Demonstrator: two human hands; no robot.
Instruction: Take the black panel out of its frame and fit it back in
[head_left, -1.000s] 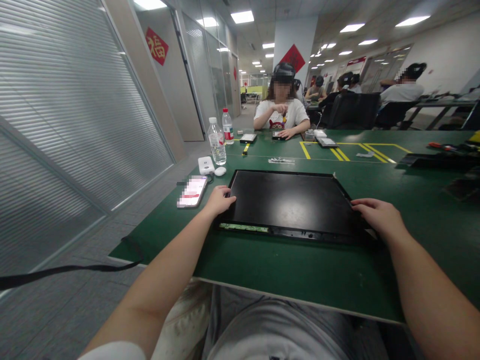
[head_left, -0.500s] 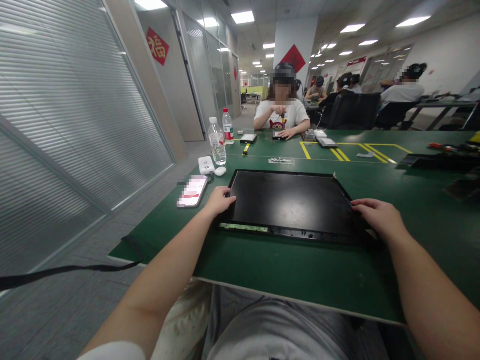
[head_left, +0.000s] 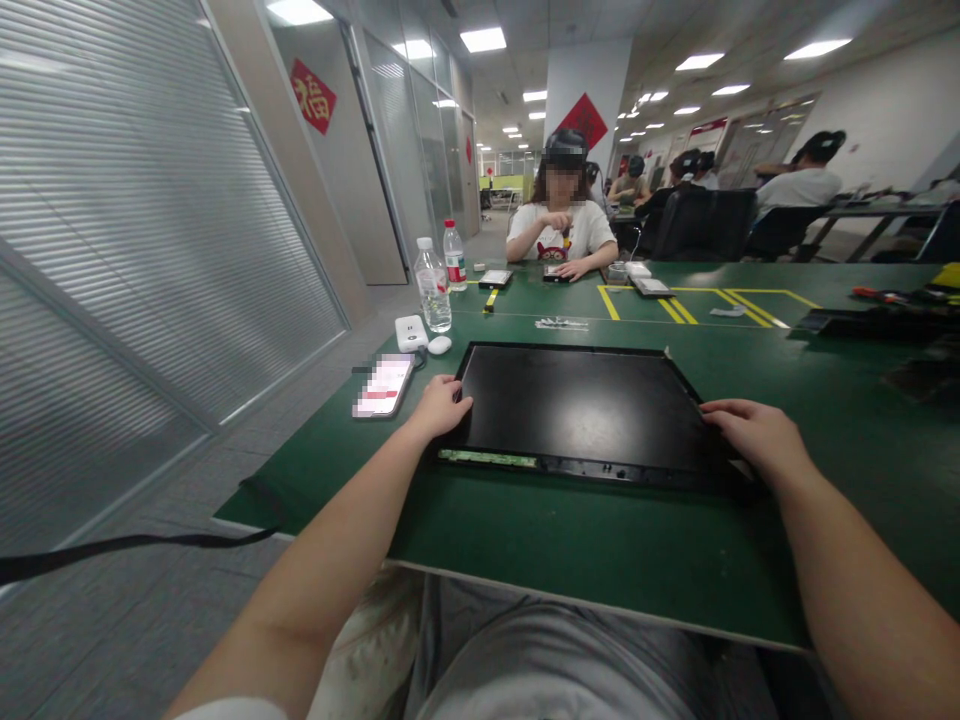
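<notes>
A black display panel lies face up on the green table, with its dark glossy screen showing. Along its near edge runs a thin green circuit board strip. My left hand grips the panel's left edge, thumb on top and fingers curled at the rim. On the opposite side, my right hand holds the right edge between thumb and fingers. The undersides of both grips are hidden.
Left of the panel are a phone, a white box-shaped device, a small white case and two bottles, the nearer a clear bottle. Across the table a person works on a hard drive. Dark parts lie right.
The view has shifted very slightly. Both hands stay on the panel's edges, and the panel itself shows no clear movement.
</notes>
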